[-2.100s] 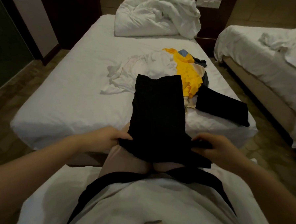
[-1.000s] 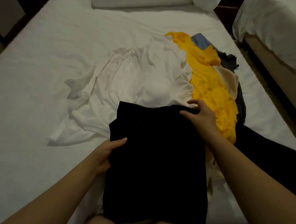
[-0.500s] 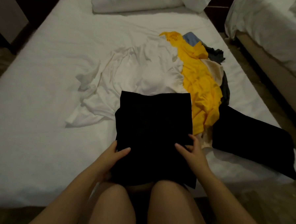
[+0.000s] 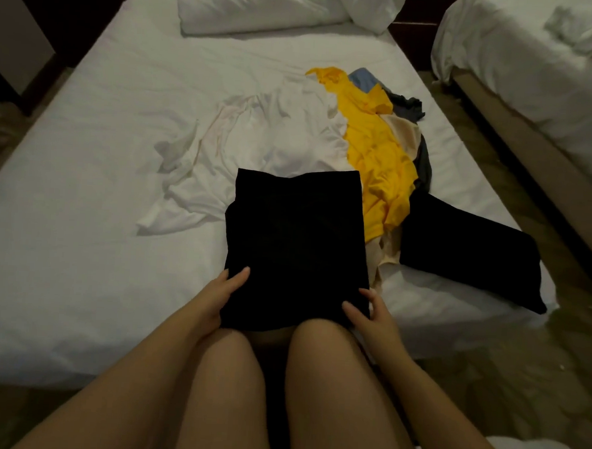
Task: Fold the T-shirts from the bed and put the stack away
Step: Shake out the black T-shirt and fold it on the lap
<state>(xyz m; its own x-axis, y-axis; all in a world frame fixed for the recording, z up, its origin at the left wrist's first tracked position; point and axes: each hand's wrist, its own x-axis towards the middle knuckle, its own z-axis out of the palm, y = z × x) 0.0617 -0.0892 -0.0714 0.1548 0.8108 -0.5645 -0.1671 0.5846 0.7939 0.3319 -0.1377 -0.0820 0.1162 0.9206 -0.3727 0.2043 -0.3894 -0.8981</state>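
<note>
A black T-shirt [image 4: 297, 238], folded into a long rectangle, lies at the near edge of the white bed [image 4: 82, 213], its near end over my knees. My left hand [image 4: 220, 294] holds its near left edge with the thumb on top. My right hand [image 4: 368, 314] grips its near right corner. Behind it lie a crumpled white T-shirt [image 4: 274, 144] and a yellow T-shirt [image 4: 377, 160]. A second folded black garment [image 4: 467, 257] rests at the bed's right corner.
Beige [image 4: 402, 130], grey [image 4: 405, 106] and blue [image 4: 362, 78] clothes lie tangled beside the yellow shirt. A bunched white duvet [image 4: 265, 6] covers the head of the bed. A second bed [image 4: 535, 82] stands across a narrow floor gap on the right.
My right hand has slid from the middle of the black shirt to its near right corner. My left hand stays at the left edge. The shirt lies flat.
</note>
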